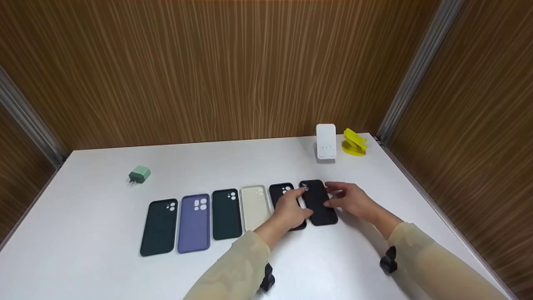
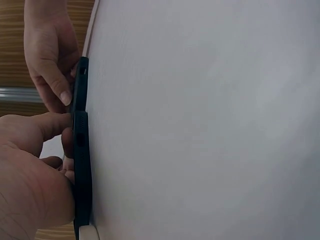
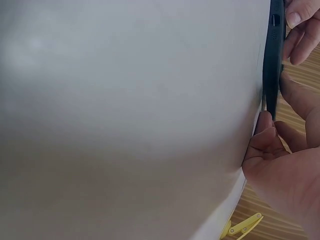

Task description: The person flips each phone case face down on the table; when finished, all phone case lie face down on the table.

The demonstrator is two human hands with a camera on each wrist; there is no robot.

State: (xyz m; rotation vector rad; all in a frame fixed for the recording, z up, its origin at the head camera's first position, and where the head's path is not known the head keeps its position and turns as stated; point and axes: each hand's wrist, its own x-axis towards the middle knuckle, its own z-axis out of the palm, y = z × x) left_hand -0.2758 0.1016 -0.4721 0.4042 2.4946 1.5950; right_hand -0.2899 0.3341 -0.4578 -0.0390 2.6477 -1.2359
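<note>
In the head view a black phone case (image 1: 320, 204) lies at the right end of a row of cases. My right hand (image 1: 352, 201) is at its right edge, thumb on the edge and other fingers curled beside it. In the right wrist view that edge of the case (image 3: 273, 60) appears slightly raised off the table, between thumb and fingers. My left hand (image 1: 289, 210) reaches over the neighbouring dark case (image 1: 281, 188), its index finger and thumb spread and touching the left side of the end case. The left palm hides much of the neighbouring case.
Further left in the row lie a cream case (image 1: 255, 206), a dark green case (image 1: 227, 216), a purple case (image 1: 194, 227) and another dark green case (image 1: 159, 229). Behind them are a green charger plug (image 1: 140, 174), a white stand (image 1: 326, 141) and a yellow stand (image 1: 354, 143). Wood-grain panels enclose the table.
</note>
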